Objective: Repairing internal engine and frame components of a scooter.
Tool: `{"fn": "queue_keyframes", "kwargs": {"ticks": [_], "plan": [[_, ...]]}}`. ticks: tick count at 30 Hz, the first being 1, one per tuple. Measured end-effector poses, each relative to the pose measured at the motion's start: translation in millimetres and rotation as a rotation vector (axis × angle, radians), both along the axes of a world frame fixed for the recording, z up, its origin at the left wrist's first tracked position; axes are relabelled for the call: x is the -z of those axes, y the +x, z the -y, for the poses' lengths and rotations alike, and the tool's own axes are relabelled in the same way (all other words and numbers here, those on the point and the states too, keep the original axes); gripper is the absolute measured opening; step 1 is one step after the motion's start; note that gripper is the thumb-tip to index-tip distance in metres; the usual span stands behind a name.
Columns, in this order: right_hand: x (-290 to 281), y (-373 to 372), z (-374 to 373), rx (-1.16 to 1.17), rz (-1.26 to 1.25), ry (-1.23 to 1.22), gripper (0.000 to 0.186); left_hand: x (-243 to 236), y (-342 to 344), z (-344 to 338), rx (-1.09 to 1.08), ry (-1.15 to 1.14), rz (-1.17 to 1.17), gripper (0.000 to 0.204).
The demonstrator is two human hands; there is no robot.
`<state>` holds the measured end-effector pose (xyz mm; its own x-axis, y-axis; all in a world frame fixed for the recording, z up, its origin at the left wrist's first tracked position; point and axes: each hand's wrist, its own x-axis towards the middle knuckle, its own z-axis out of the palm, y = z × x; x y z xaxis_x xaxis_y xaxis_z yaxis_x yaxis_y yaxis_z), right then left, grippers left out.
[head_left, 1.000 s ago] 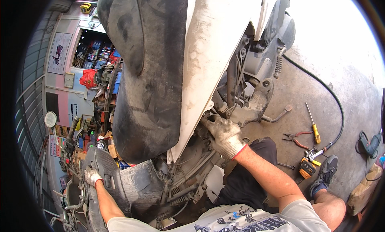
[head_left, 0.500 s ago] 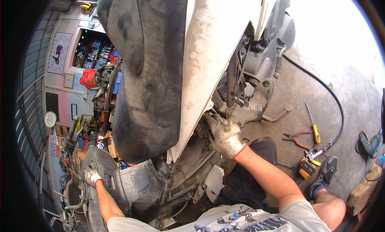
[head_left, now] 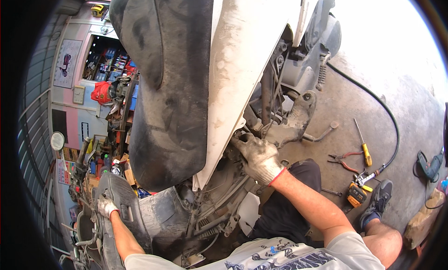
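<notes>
My right hand [head_left: 256,158], in a white work glove with a red cuff, reaches in under the lower edge of the white side panel [head_left: 238,55] of a dusty scooter. Its fingers are curled in among the dark parts below the panel, and what they grip is hidden. The worn black seat [head_left: 170,97] lies to the left of that panel. Far to the left, my gloved left hand [head_left: 107,206] rests with bent fingers on a dark grey plastic panel [head_left: 123,200] at the scooter's front, holding its edge.
On the concrete floor at right lie a yellow-handled screwdriver [head_left: 367,153], red-handled pliers [head_left: 345,162], a yellow-and-black cordless tool [head_left: 357,195] and a blue power tool [head_left: 428,165]. A black hose [head_left: 373,95] curves across the floor. Cluttered shelves [head_left: 109,60] stand at left.
The scooter's seat and white panel sit slightly further left in the view. My right hand has shifted a little left and down; my left hand keeps its place.
</notes>
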<state>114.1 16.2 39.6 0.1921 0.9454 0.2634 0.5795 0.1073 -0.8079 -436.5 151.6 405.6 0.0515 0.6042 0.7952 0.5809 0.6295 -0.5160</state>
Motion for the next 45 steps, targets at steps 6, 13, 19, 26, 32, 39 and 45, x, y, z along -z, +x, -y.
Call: {"fn": "queue_keyframes", "kwargs": {"ticks": [6, 13, 19, 26, 32, 39, 45], "plan": [[-2, 2, 1, 0.004, -0.032, -0.001, 0.061, 9, 30, 5, -0.024, -0.069, 0.095, 0.032], [-1, 1, -1, -0.006, 0.007, -0.028, 0.062, 5, 22, 6, -0.002, -0.038, 0.042, 0.026], [-1, 2, 0, -0.01, -0.012, -0.029, 0.059, 8, 31, 7, -0.025, -0.055, 0.098, 0.031], [5, -4, -1, 0.111, -0.056, -0.001, 0.057, 10, 32, 4, -0.04, -0.047, 0.061, 0.029], [0, -1, 0, 0.048, -0.056, -0.014, 0.059, 4, 25, 8, -0.032, -0.039, 0.058, 0.029], [2, 0, 0, 0.043, 0.006, 0.033, 0.059, 3, 19, 4, -0.045, -0.058, 0.087, 0.031], [-2, 3, 0, 0.013, -0.038, 0.004, 0.058, 8, 21, 5, -0.017, -0.038, 0.046, 0.03]]}}
